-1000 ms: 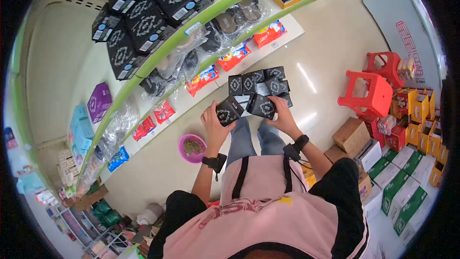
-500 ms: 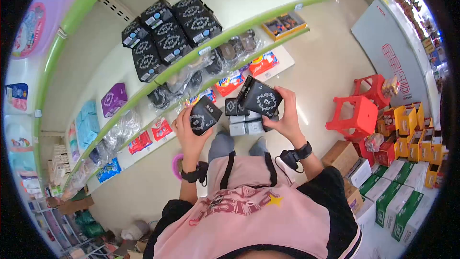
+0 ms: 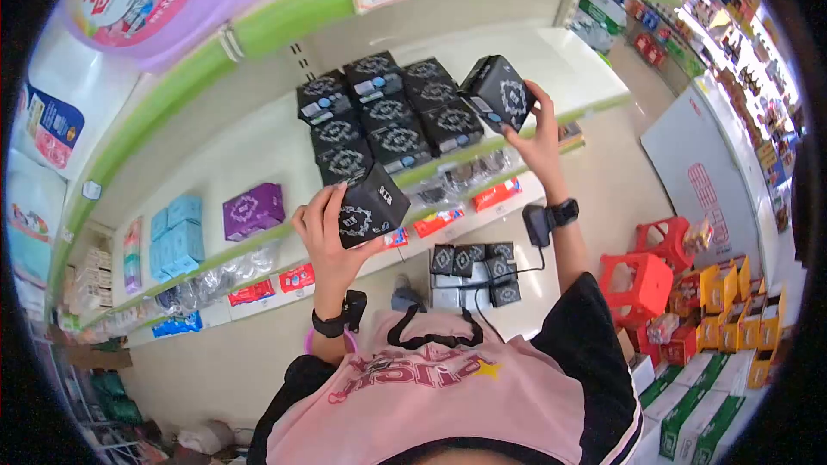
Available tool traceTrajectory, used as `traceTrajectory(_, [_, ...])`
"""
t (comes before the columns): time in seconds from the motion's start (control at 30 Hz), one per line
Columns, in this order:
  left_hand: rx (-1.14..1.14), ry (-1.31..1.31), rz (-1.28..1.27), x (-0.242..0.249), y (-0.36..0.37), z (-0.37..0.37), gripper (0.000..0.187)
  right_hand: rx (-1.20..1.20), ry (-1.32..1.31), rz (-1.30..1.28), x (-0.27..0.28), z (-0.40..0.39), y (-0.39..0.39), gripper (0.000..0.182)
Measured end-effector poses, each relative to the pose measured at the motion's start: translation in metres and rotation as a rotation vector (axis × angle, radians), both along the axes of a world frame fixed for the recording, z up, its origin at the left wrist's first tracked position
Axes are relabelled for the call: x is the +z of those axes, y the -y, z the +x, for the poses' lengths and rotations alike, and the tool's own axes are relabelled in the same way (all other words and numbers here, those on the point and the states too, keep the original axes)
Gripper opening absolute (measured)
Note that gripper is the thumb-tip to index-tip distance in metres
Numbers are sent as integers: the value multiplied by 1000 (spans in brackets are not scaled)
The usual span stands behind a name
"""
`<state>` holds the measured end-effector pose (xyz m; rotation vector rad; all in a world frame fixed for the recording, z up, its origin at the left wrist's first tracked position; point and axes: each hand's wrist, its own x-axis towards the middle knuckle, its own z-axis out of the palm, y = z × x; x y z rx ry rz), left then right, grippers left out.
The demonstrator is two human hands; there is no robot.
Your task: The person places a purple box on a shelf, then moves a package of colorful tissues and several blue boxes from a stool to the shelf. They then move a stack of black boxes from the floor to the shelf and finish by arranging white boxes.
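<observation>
My left hand (image 3: pixel 325 228) grips a black box (image 3: pixel 376 207) with silver ornament, held tilted in front of the shelf's green edge. Gripped in my right hand (image 3: pixel 536 133) is a second box of the same kind, a black package (image 3: pixel 500 93), raised at the shelf's right part. Stacked rows of matching black boxes (image 3: pixel 388 112) stand on the white shelf (image 3: pixel 551 60) between and behind my hands. More black and grey boxes (image 3: pixel 469 274) lie on the floor below.
A purple box (image 3: pixel 253 212) and light blue packs (image 3: pixel 177 237) stand further left on the shelf. Plastic-wrapped goods and red packets (image 3: pixel 497 194) fill lower levels. Red stools (image 3: pixel 636 286), yellow boxes (image 3: pixel 722 288) and a white freezer (image 3: pixel 702 155) are at right. A green-edged shelf overhangs above.
Both hands have risen from above the floor boxes to the shelf, each still holding its box. My view has shifted closer to the shelf, and the right hand has moved up most.
</observation>
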<state>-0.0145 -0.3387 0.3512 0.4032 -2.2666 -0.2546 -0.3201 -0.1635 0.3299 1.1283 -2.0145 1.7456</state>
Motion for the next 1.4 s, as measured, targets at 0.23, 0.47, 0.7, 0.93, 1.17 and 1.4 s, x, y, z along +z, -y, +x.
traceTrajectory(0.23, [23, 31, 42, 28, 87, -27, 80, 351, -91, 311, 14, -123, 114, 73])
traceTrajectory(0.47, [-13, 173, 70, 26, 139, -70, 72, 440, -51, 791, 47, -133, 150, 74])
traceTrajectory(0.7, [10, 154, 37, 7, 143, -81, 70, 435, 52, 781, 46, -124, 164, 71])
traceTrajectory(0.93, [-17, 46, 169, -4, 145, -78, 72, 442, 107, 733, 40, -122, 175, 67])
traceTrajectory(1.17, [-59, -165, 461, -33, 169, -75, 104, 426, 64, 678, 32, -117, 181, 62])
traceTrajectory(1.4, [-320, -254, 735, -56, 191, -75, 97, 435, 133, 559, 24, -117, 177, 60])
